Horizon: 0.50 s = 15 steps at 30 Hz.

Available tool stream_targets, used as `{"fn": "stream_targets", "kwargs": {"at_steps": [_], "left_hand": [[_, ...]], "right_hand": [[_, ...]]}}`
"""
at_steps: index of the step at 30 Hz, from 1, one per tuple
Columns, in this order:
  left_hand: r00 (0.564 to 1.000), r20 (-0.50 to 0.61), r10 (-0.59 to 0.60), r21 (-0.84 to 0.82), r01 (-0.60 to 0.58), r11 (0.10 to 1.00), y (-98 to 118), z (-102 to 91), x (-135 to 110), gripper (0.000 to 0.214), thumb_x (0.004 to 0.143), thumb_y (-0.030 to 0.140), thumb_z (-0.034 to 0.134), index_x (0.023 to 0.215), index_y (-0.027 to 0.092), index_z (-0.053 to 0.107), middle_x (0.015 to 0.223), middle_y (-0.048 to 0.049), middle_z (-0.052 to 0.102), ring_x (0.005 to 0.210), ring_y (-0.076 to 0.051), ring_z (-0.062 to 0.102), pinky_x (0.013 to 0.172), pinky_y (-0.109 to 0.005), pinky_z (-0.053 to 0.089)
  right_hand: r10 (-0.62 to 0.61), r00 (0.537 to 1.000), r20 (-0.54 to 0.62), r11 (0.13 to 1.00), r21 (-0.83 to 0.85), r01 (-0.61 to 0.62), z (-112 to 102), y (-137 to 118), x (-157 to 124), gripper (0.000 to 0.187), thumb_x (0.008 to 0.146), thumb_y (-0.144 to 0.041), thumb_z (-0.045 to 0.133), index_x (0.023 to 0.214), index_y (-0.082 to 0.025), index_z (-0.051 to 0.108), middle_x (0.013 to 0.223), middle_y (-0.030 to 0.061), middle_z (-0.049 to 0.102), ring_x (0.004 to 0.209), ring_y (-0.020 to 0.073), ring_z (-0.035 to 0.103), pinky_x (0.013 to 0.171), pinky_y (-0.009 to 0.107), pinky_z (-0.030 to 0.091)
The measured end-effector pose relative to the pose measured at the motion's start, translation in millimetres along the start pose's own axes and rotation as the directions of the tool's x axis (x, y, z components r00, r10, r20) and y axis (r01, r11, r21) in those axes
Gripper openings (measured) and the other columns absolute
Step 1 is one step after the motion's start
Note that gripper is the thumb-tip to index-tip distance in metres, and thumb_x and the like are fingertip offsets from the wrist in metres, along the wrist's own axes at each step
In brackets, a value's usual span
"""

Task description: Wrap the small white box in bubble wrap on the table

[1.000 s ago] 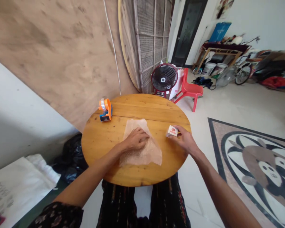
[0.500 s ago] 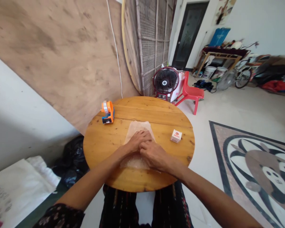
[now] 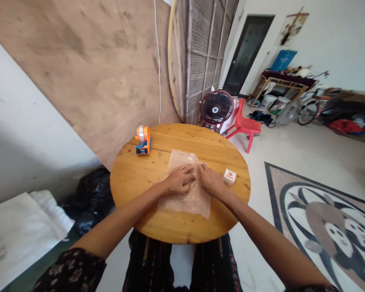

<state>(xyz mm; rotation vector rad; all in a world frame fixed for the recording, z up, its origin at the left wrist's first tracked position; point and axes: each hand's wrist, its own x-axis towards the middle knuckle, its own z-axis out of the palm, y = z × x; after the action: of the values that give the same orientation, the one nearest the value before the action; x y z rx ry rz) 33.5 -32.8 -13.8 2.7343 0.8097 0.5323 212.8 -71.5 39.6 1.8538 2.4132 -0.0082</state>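
A clear sheet of bubble wrap (image 3: 185,202) lies on the round wooden table (image 3: 127,182) in front of me. My left hand (image 3: 180,179) rests on top of it, fingers slightly bent and apart. At the sheet's right side, my right hand (image 3: 212,182) has its fingers closed on the wrap's edge. Whether anything lies under the wrap cannot be made out. Right of my right hand stands a small white box (image 3: 229,177) with red print. An orange and blue tape dispenser (image 3: 143,140) with a roll of clear tape sits at the table's back left.
A plywood panel (image 3: 109,73) leans along the left, beyond the table. Behind the table stand a dark red fan (image 3: 216,107) and a red plastic chair (image 3: 246,121). Black plastic bags (image 3: 93,198) and a white sack (image 3: 27,239) lie at the lower left.
My hands were together over the middle of the wrap. Now they are apart, the right hand having moved right with the wrap's edge, and more of the sheet is spread out.
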Motion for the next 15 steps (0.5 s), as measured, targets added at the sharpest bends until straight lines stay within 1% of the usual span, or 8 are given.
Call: {"fn": "stream_targets", "kwargs": {"at_steps": [4,7,9,11,13,15], "left_hand": [[0.999,0.006,-0.039,0.01,0.039,0.999,-1.6,-2.1,-6.9,0.044,0.074,0.028,0.06,0.117,0.021,0.062,0.142,-0.0135,0.044,0.129,-0.032,0.041,0.106,-0.047,0.033],[0.999,0.016,-0.046,0.001,0.046,0.999,-5.4,-6.2,-8.0,0.046,0.073,0.032,0.063,0.117,0.021,0.062,0.142,-0.0141,0.045,0.128,-0.033,0.042,0.105,-0.048,0.034],[0.999,0.004,-0.039,-0.02,0.039,0.999,-10.0,-8.5,-5.0,0.045,0.075,0.035,0.063,0.118,0.02,0.061,0.139,-0.0136,0.048,0.127,-0.031,0.044,0.104,-0.046,0.036],[0.999,-0.024,-0.044,-0.034,0.043,0.998,-15.7,-9.3,0.6,0.042,0.081,0.036,0.059,0.119,0.019,0.06,0.135,-0.0128,0.053,0.125,-0.028,0.048,0.104,-0.043,0.037],[0.997,-0.05,-0.064,-0.033,0.062,0.998,-21.3,-8.0,6.8,0.04,0.084,0.035,0.055,0.12,0.017,0.059,0.13,-0.0126,0.057,0.121,-0.025,0.051,0.104,-0.04,0.039],[0.994,-0.07,-0.086,-0.022,0.084,0.996,-25.2,-5.3,11.5,0.039,0.083,0.032,0.055,0.118,0.016,0.06,0.129,-0.0132,0.056,0.12,-0.025,0.051,0.104,-0.04,0.038]], "right_hand": [[0.101,0.995,-0.022,0.995,-0.003,-0.101,7.3,10.6,10.1,0.031,0.097,-0.024,0.03,0.122,-0.011,0.044,0.114,0.0189,0.058,0.09,0.0273,0.066,0.07,0.034,0.05],[0.136,0.99,-0.036,0.991,-0.004,-0.136,13.7,15.6,15.7,0.032,0.097,-0.031,0.032,0.12,-0.013,0.046,0.112,0.0172,0.059,0.089,0.0274,0.066,0.069,0.034,0.049],[0.146,0.988,-0.049,0.989,-0.006,-0.147,17.4,17.1,19.4,0.032,0.097,-0.033,0.032,0.117,-0.015,0.05,0.112,0.0161,0.059,0.09,0.0271,0.066,0.07,0.034,0.049],[0.159,0.985,-0.065,0.987,-0.013,-0.16,20.5,17.8,23.5,0.032,0.097,-0.035,0.033,0.113,-0.016,0.053,0.113,0.016,0.058,0.092,0.0271,0.065,0.071,0.034,0.048],[0.176,0.981,-0.084,0.984,-0.022,-0.178,23.2,18.5,27.9,0.033,0.097,-0.035,0.034,0.11,-0.015,0.056,0.112,0.0166,0.058,0.094,0.0275,0.064,0.072,0.034,0.047],[0.187,0.977,-0.104,0.981,-0.03,-0.191,26.1,19.6,32.3,0.033,0.097,-0.033,0.033,0.109,-0.014,0.057,0.11,0.0169,0.059,0.096,0.028,0.062,0.073,0.034,0.046]]}}
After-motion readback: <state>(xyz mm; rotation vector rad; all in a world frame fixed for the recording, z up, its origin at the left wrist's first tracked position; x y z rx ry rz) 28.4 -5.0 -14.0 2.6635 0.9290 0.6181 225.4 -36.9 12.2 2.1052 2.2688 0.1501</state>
